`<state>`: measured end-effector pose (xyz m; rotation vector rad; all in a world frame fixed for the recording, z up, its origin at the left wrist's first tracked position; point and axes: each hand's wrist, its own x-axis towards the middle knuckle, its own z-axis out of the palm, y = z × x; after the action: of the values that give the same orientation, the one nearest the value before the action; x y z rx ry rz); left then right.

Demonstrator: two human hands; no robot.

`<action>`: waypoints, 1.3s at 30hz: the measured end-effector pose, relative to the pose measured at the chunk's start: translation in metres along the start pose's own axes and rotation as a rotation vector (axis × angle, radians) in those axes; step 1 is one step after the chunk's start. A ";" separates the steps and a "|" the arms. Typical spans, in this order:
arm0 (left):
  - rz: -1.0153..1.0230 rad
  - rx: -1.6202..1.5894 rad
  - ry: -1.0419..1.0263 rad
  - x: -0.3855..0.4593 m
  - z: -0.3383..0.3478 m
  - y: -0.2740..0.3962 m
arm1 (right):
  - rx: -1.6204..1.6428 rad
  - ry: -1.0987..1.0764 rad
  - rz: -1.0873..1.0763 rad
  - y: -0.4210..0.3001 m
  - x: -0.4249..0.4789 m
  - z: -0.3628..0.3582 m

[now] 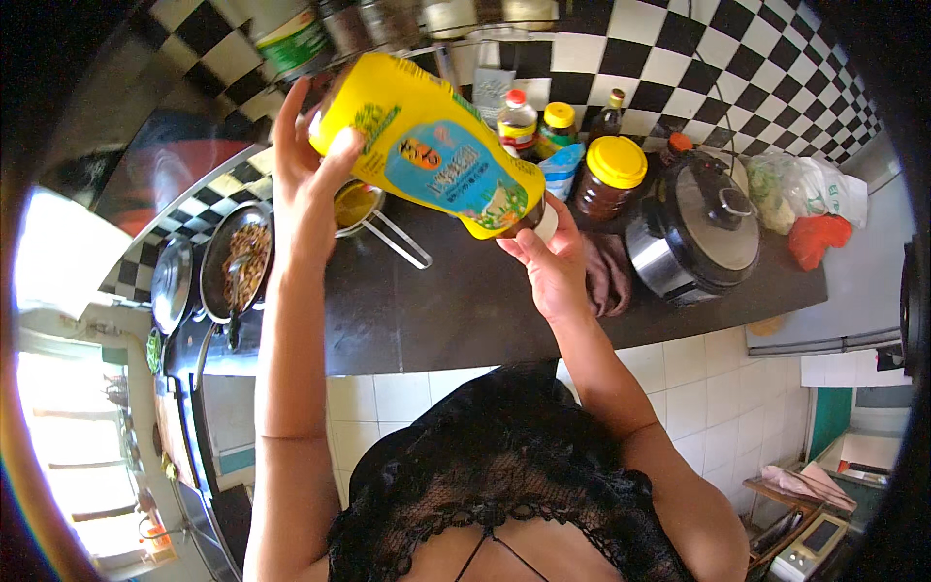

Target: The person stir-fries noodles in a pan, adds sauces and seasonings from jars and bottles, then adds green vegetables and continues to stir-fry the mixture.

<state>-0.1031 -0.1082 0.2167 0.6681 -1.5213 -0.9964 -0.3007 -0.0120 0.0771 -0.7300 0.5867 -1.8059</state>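
Note:
A yellow-labelled plastic squeeze bottle [407,131] is held tilted above the dark countertop [436,305], its base up to the left and its neck down to the right. My left hand [302,174] grips the base end, thumb across the label. At the lower end, the fingers of my right hand [556,265] are around the neck and the white cap [546,222]; whether the cap is loose cannot be told. Dark brown contents show near the neck. Below the bottle, a strainer [396,240] with a wire handle rests over something yellowish, partly hidden by my left hand.
At left, a frying pan [247,273] of chopped food with a spatula sits beside a lidded pot [172,284]. A yellow-lidded jar [611,178], several bottles, a brown cloth [607,273] and an electric pressure cooker [694,233] stand to the right. Plastic bags [814,189] lie beyond.

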 end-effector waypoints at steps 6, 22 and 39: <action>-0.304 -0.520 0.151 -0.125 -0.107 -0.010 | -0.158 -0.205 0.068 0.076 -0.058 0.117; -0.099 -0.510 0.594 -0.224 -0.300 0.058 | -0.042 -0.549 0.446 0.188 -0.111 0.274; 0.010 -0.364 0.495 -0.212 -0.426 0.027 | 0.283 -0.689 0.929 0.295 -0.044 0.331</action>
<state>0.3566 -0.0126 0.1355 0.5891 -0.8829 -0.9788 0.1388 -0.0830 0.0932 -0.6661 0.1356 -0.6839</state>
